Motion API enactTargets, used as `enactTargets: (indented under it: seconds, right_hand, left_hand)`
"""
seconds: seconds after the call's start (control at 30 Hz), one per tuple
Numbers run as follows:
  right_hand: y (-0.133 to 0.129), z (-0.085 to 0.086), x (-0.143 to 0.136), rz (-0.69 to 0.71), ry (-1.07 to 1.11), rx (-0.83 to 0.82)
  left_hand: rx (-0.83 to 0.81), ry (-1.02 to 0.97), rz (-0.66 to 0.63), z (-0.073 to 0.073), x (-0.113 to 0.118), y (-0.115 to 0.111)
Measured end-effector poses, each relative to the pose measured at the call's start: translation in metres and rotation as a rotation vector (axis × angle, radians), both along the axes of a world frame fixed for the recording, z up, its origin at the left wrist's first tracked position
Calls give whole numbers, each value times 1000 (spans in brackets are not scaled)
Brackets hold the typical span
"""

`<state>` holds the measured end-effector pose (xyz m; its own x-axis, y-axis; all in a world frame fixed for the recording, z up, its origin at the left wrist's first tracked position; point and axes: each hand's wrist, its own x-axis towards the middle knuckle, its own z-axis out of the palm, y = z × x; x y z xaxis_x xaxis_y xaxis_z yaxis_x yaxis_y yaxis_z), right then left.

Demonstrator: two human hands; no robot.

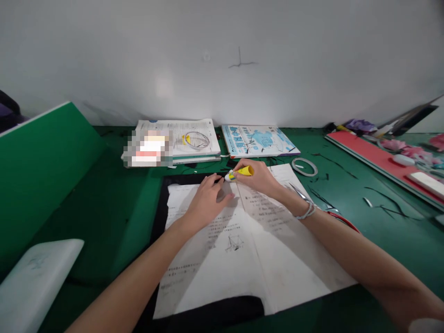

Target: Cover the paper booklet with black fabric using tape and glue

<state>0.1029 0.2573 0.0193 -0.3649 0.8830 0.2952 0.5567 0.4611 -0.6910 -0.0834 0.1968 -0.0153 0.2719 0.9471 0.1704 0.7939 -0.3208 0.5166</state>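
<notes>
My right hand [258, 178] grips a small yellow-and-white glue bottle [245, 171], its white tip pointing left and down at the paper's top edge. Close by, my left hand [208, 199] lies on the paper with its fingers apart, fingertips beside the bottle's tip. Whether a small dark piece lies under those fingertips, I cannot tell. Beneath both hands is an unfolded printed sheet [249, 273] with a pyramid-like drawing. A black sheet [222, 312] shows under it. Scissors [300, 192] with a red handle lie by my right wrist, partly hidden by the forearm.
Along the wall lie a stack of papers [176, 127] with a wire coil [196, 140] and a blue-and-white book [260, 141]. Another coil [304, 167] and black scraps [385, 199] are to the right. A red board [374, 162] and an upright green panel [45, 171] flank the table.
</notes>
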Motion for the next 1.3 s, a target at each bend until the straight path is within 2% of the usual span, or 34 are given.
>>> enactTargets:
  seconds: [0.1,0.23,0.4,0.53,0.7,0.87,1.0,1.1,1.2,1.3]
  right_hand:
    - [-1,0,-1,-20,-16,45]
    - [-3,1,-3,37,-51,46]
    - [-4,2,-3,4,-43,61]
    - [-3,1,-3,-6,-49,1]
    - [-4,1,-4,-31,-59,72]
    - [-5,2,-4,-25,-47,-6]
    - [-6,0,-7,-54,-58,79]
    - [-7,3,-7,-39,-72,22]
    - [-4,11,-3,-82,73,-113]
    - [6,20,9,-196,412,-139]
  left_hand:
    - [24,3,-6,-2,0,1]
    - [69,2,-21,-5,-1,3]
    - [101,5,-32,-7,-2,3]
    - [104,10,-38,-7,-1,4]
    - [96,29,-48,-5,-1,4]
    - [112,16,-52,-6,-1,4]
    - [131,4,-47,-8,-1,4]
    - [127,13,-40,-9,-1,5]
    - [116,22,-31,-8,-1,5]
    - [78,17,-9,-5,-1,3]
